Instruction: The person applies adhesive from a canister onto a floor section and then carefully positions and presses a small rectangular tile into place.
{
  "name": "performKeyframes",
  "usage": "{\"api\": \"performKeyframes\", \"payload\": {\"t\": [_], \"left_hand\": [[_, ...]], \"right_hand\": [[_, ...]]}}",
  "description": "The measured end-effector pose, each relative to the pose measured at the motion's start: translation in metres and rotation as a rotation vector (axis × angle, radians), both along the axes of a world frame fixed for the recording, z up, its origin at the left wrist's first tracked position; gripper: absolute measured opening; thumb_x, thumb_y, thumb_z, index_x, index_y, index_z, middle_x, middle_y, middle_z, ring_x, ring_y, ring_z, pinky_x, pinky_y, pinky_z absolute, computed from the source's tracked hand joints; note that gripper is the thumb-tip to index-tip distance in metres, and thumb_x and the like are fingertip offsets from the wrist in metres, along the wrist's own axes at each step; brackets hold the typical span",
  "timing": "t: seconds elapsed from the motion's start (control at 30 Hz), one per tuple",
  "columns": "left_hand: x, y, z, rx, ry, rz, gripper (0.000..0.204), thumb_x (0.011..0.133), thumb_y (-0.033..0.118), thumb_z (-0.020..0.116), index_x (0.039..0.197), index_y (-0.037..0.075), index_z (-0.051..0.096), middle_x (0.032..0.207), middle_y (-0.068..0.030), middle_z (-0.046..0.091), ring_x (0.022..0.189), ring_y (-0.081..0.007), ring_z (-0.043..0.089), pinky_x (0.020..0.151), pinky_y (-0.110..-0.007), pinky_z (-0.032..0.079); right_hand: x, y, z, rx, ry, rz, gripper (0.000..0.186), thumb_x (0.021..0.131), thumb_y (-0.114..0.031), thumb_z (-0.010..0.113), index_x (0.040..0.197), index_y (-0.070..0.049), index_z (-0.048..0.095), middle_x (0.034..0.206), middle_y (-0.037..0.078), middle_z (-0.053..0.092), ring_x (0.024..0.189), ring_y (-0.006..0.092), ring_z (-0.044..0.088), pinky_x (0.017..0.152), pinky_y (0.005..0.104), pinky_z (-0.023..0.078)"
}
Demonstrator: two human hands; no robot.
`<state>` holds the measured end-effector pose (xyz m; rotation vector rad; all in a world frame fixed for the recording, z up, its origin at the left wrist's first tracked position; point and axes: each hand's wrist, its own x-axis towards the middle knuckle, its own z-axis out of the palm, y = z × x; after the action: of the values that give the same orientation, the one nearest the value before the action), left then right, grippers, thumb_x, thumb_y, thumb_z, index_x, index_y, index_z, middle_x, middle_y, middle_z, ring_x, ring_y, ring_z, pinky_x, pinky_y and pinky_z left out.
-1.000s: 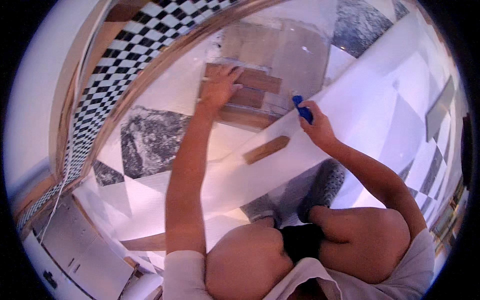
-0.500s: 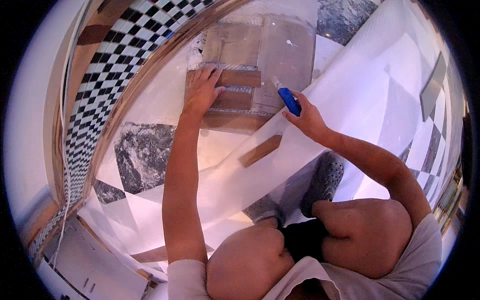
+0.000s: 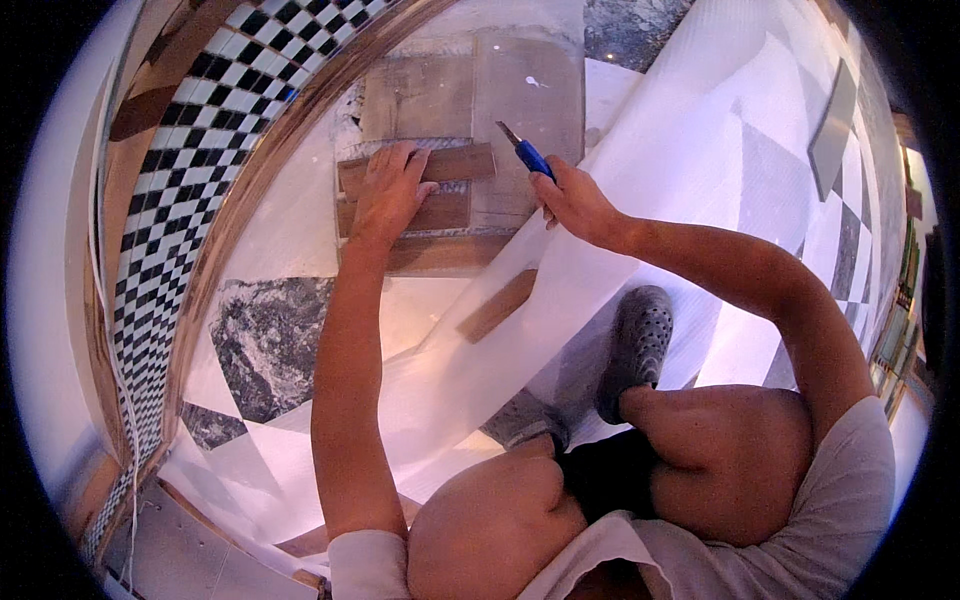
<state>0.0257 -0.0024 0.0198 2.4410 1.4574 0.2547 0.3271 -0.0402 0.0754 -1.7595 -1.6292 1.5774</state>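
Left hand (image 3: 395,195): grip closed across the upper brown plank (image 3: 460,162), fingers over the far edge, thumb on the near side. Plank sits at the far part of our patch, slightly askew to the lower brown plank (image 3: 440,211) nearer us. Right hand (image 3: 575,203): grip wrapped on the blue-handled knife (image 3: 533,158), blade pointing away, apart from the plank. Our read: plank-positioning step, knife on standby. Next move calls for squaring that plank with the left and keeping the blade clear of those fingers. White sheeting (image 3: 655,190) lies just beside.
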Motion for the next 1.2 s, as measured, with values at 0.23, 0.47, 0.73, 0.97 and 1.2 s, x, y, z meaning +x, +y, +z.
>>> {"api": "performKeyframes", "payload": {"t": [0.23, 0.47, 0.73, 0.97, 1.2], "left_hand": [[0.053, -0.015, 0.006, 0.005, -0.104, 0.035, 0.059, 0.082, 0.026, 0.082, 0.131, 0.002, 0.060, 0.126, -0.0158, 0.057, 0.118, -0.0383, 0.057, 0.102, -0.047, 0.049], [0.065, -0.026, -0.009, 0.031, -0.153, 0.097, 0.060, 0.082, 0.029, 0.082, 0.132, 0.003, 0.062, 0.122, -0.0167, 0.058, 0.114, -0.0380, 0.057, 0.099, -0.047, 0.049], [0.068, -0.023, -0.006, -0.007, -0.094, 0.104, 0.060, 0.085, 0.030, 0.078, 0.137, 0.005, 0.061, 0.118, -0.0177, 0.058, 0.112, -0.0376, 0.056, 0.098, -0.047, 0.049], [0.072, -0.025, -0.011, 0.015, 0.032, 0.106, 0.062, 0.087, 0.036, 0.076, 0.139, 0.005, 0.060, 0.122, -0.0184, 0.056, 0.110, -0.0389, 0.056, 0.096, -0.048, 0.050], [0.070, -0.025, -0.014, 0.016, 0.065, 0.088, 0.063, 0.088, 0.037, 0.075, 0.140, 0.004, 0.059, 0.121, -0.0182, 0.055, 0.111, -0.0381, 0.055, 0.095, -0.049, 0.051]], "right_hand": [[0.004, -0.012, -0.016, 0.120, -0.199, -0.037, 0.032, 0.105, -0.027, 0.050, 0.106, 0.005, 0.052, 0.072, 0.026, 0.067, 0.064, 0.0431, 0.069, 0.060, 0.0537, 0.055], [-0.003, -0.023, -0.041, 0.258, -0.394, 0.042, 0.030, 0.104, -0.026, 0.053, 0.105, 0.004, 0.050, 0.076, 0.032, 0.067, 0.073, 0.0509, 0.067, 0.067, 0.0599, 0.053], [-0.010, -0.014, -0.049, 0.301, -0.416, 0.097, 0.030, 0.103, -0.026, 0.054, 0.104, 0.004, 0.051, 0.077, 0.030, 0.067, 0.068, 0.0492, 0.067, 0.062, 0.0586, 0.054], [-0.013, -0.010, -0.039, 0.310, -0.439, 0.233, 0.029, 0.104, -0.024, 0.050, 0.104, 0.005, 0.050, 0.082, 0.033, 0.068, 0.080, 0.0518, 0.068, 0.071, 0.0603, 0.054], [-0.016, -0.027, -0.040, 0.286, -0.536, 0.324, 0.023, 0.097, -0.016, 0.056, 0.104, 0.006, 0.052, 0.080, 0.026, 0.069, 0.077, 0.0433, 0.072, 0.066, 0.0538, 0.057]]}}
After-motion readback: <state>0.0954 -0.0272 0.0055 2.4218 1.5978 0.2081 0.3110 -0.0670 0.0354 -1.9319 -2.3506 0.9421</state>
